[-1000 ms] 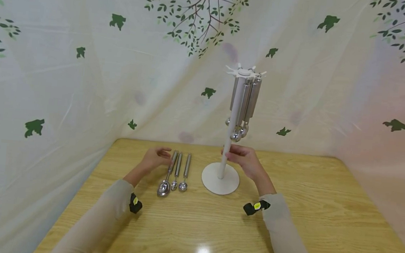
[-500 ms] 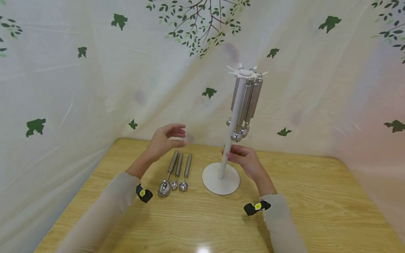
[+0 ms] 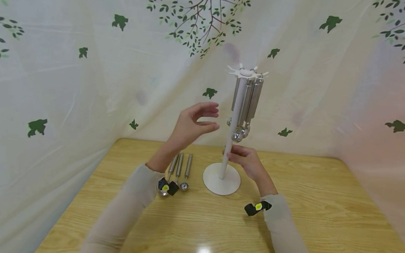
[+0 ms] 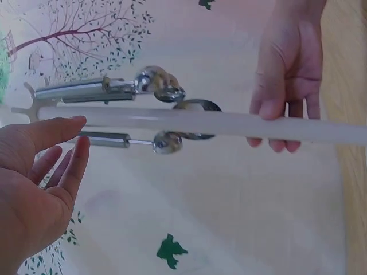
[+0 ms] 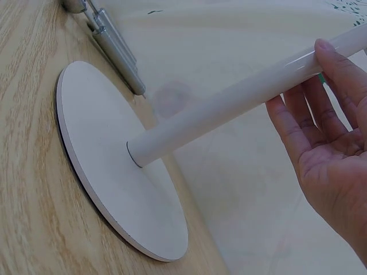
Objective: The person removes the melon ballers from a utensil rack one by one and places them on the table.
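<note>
A white utensil stand (image 3: 238, 105) rises from a round base (image 3: 215, 186) on the table. Metal utensils with silver handles (image 3: 254, 100) and rounded heads hang from hooks at its top, mostly on the right side. My right hand (image 3: 249, 160) pinches the lower pole between thumb and fingers, as the right wrist view shows up close. To the left of the pole, my left hand (image 3: 190, 122) is raised with fingers spread and nothing in it. In the left wrist view its fingertips (image 4: 77, 121) overlap the upper pole (image 4: 229, 122) near the hooks.
Three metal scoops or spoons lie side by side left of the base, the rightmost scoop (image 3: 187, 167) fully visible and the others partly behind my left wrist. The wooden table (image 3: 288, 220) ends at a pale leaf-printed curtain (image 3: 149, 78).
My left hand has risen from beside the utensils on the table and moved right, toward the stand's pole. The right hand keeps its hold on the pole, and the stand stays in place.
</note>
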A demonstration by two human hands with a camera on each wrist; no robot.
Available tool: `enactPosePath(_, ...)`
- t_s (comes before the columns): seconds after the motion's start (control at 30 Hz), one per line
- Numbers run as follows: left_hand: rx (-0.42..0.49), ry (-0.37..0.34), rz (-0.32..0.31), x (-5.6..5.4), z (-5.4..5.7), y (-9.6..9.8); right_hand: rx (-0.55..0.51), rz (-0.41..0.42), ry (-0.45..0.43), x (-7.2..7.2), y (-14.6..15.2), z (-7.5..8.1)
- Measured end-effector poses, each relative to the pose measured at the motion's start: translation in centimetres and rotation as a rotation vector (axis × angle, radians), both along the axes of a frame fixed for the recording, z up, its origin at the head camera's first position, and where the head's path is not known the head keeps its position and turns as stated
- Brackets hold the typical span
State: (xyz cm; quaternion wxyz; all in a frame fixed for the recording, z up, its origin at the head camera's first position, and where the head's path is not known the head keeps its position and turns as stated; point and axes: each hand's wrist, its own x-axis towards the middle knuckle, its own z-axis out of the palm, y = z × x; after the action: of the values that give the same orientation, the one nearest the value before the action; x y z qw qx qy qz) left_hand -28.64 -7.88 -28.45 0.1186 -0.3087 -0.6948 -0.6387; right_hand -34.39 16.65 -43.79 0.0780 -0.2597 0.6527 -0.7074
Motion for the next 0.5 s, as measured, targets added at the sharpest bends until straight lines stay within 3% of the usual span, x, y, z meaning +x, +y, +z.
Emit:
enactPosePath(0.23, 0.047, 0.096, -0.032, 0.4, 1.9, 3.3, -0.010, 0.005, -0.012, 0.1, 0.0, 0.1)
enactPosePath(0.5, 0.052, 0.126, -0.029, 0.1, 2.5, 5.2, -0.013, -0.003, -0.026, 0.3, 0.0, 0.3)
